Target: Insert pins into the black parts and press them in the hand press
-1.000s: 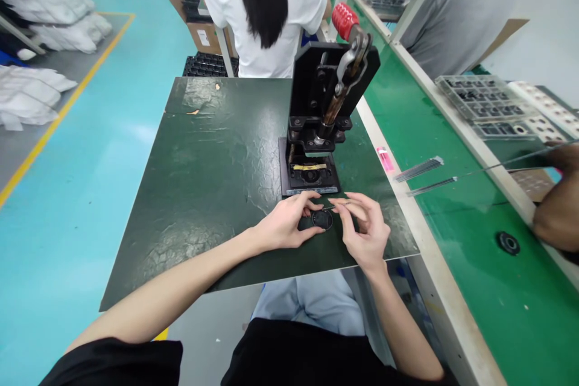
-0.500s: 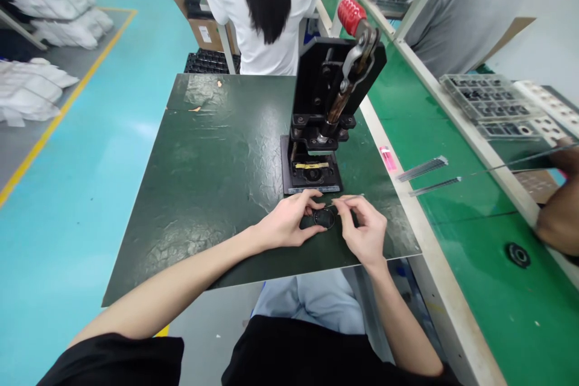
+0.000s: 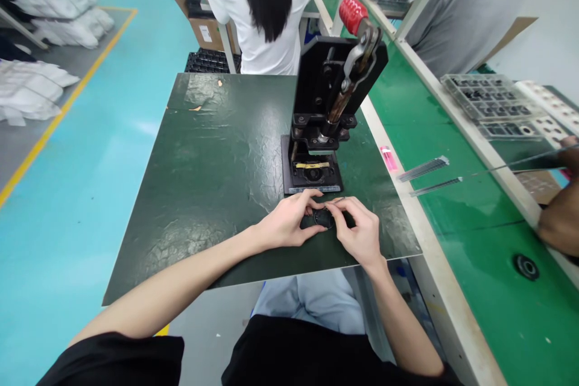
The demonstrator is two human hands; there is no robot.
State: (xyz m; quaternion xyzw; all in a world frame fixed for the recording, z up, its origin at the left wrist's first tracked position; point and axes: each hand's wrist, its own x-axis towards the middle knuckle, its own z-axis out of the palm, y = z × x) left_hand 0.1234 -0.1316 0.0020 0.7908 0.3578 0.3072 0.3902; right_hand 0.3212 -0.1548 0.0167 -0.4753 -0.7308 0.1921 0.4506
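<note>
Operating view: one small, round black ring part (image 3: 323, 219) — half hidden by fingers, low on green table (image 3: 190, 193), just before one black hand press (image 3: 316, 132). Left hand (image 3: 287, 223) and right hand (image 3: 359, 232) together, clamped on ring — fingertips meeting over it, both forearms angled inward.

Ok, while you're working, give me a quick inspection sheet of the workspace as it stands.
Surface: dark green mat, creased and scuffed.
Job's things: small black round part at the front of the black bench press.
Clutter: tan scrap on the mat.
Hands: left hand holds the part; right hand pinches a thin metal sliver above it.
Cables: nothing seen.
Surroundings: green workbench belt, parts tray, co-worker in white ahead, another person's hand at right.
</note>
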